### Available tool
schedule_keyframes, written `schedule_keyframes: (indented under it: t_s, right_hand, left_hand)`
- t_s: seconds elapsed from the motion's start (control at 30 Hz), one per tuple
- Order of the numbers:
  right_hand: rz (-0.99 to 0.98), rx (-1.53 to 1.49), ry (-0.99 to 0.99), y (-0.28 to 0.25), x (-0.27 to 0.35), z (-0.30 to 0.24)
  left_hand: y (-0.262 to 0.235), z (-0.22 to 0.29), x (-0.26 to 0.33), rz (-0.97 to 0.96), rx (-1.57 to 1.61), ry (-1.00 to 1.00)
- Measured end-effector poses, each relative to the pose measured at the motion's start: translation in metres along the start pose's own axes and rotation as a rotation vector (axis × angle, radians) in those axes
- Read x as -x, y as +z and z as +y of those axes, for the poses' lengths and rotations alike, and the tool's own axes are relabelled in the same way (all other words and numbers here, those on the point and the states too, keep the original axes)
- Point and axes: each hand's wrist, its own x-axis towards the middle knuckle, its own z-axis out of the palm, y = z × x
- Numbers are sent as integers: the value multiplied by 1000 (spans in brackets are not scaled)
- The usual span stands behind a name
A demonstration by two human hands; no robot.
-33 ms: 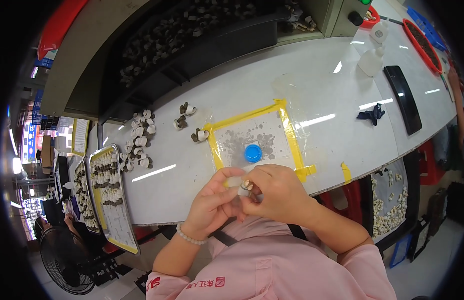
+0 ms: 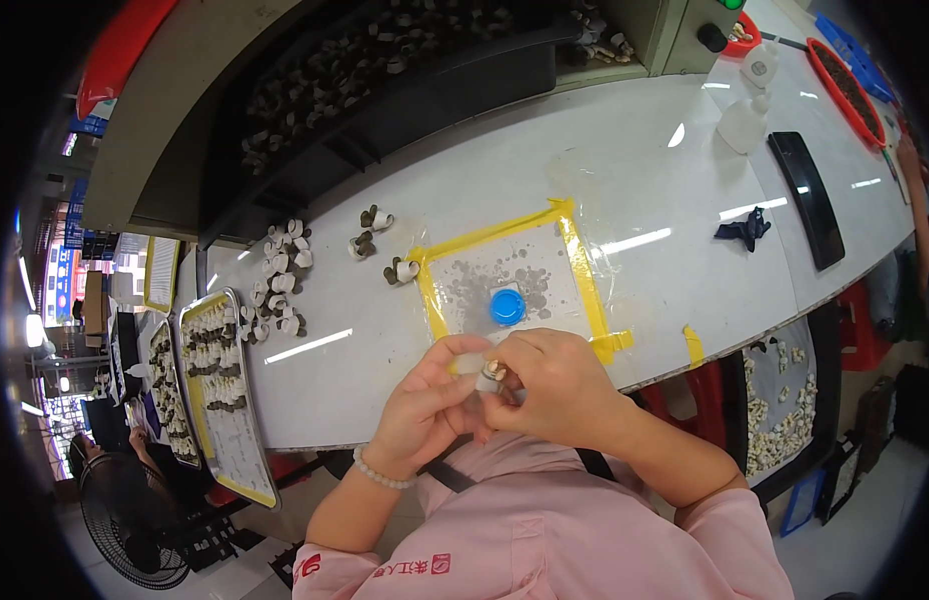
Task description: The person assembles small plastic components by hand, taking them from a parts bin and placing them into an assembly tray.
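Observation:
Close in front of my body, both hands meet over a small white-and-cream moulded piece (image 2: 490, 377), partly covered by fingers. My left hand (image 2: 423, 405) pinches it from one side with thumb and index finger. From the other side my right hand (image 2: 560, 385) grips the same piece with curled fingers. Just beyond the hands stands a small round blue cap-like dish (image 2: 507, 307). It rests on a stained pale sheet (image 2: 555, 255) edged with yellow tape (image 2: 495, 232). Several small white-and-dark moulded pieces (image 2: 401, 270) lie to the left of the tape.
More white-and-dark pieces (image 2: 282, 283) cluster further left, near a tray (image 2: 247, 455) holding rows of them. A dark bin (image 2: 465, 95) full of similar pieces stands at the back. Bottles (image 2: 745, 125), a black tray-like object (image 2: 807, 200) and a dark crumpled item (image 2: 747, 230) occupy the right.

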Motion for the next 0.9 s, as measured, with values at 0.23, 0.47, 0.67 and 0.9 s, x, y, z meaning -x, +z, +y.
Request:
schedule_keyframes:
  t_s: [0.23, 0.47, 0.67, 0.9]
  right_hand:
    - [-6, 22, -13, 1, -2, -2]
    - [-6, -8, -17, -2, 1, -1]
    - [22, 0, -48, 0, 4, 1]
    - [25, -18, -86, -1, 3, 4]
  left_hand:
    - [-3, 0, 1, -29, 7, 8]
    - [-3, -1, 0, -26, -8, 1]
    - [-3, -1, 1, -22, -51, -15]
    - [2, -1, 1, 40, -91, -20]
